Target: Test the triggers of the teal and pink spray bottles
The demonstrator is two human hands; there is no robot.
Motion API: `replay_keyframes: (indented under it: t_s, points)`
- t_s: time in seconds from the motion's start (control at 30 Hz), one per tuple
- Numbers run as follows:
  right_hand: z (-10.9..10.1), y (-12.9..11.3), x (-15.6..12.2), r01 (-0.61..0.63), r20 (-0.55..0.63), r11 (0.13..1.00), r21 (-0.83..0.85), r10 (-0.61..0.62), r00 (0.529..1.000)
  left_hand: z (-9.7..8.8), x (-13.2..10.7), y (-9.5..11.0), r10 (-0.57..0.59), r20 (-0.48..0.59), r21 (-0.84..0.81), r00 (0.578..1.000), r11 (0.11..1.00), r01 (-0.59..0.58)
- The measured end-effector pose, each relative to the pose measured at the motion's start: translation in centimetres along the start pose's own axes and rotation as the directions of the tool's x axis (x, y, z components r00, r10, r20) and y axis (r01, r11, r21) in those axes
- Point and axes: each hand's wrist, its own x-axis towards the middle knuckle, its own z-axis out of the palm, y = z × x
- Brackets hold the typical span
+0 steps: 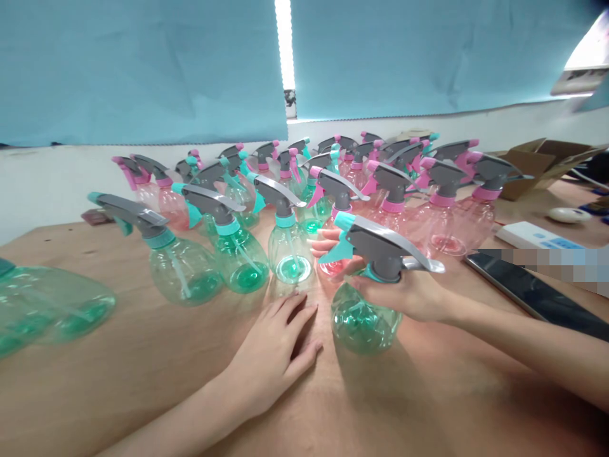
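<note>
My right hand [409, 293] is wrapped around the neck of a green spray bottle [365, 320] with a grey and teal trigger head. The bottle is tilted a little, and its nozzle points left. Part of its neck is hidden by my fingers. My left hand [271, 346] lies palm down on the wooden table [190, 393], fingers stretched out and holding nothing. Just beyond its fingertips stands a clear green spray bottle [290, 251] with a teal collar. Two more green bottles stand to the left of that one, a darker one [240, 260] and a paler one [183, 270].
Pink spray bottles [440, 222] stand crowded at the back right, mixed with green ones further back. More green bottles [61, 304] lie at the left edge. On the right are a phone [537, 292], a white box [533, 235], a white mouse [568, 215] and an open cardboard box [537, 165].
</note>
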Motion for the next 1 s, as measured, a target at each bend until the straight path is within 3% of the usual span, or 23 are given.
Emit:
replay_keyframes:
  t_s: [0.3,0.77,1.0]
  points:
    - [-0.1,0.3,-0.3,-0.057,0.024,0.998,0.024,0.056,0.998,0.0,0.0,0.0,-0.005,0.005,0.005,1.000,1.000,0.005]
    - [-0.2,-1.3,0.7,0.061,0.116,0.989,0.138,-0.077,0.990,0.0,0.0,0.1,-0.005,-0.003,0.015,1.000,1.000,0.005]
    - [-0.2,-1.2,0.5,0.024,0.113,0.992,0.120,-0.037,0.993,0.0,0.0,0.0,-0.013,-0.003,0.003,1.000,1.000,0.013]
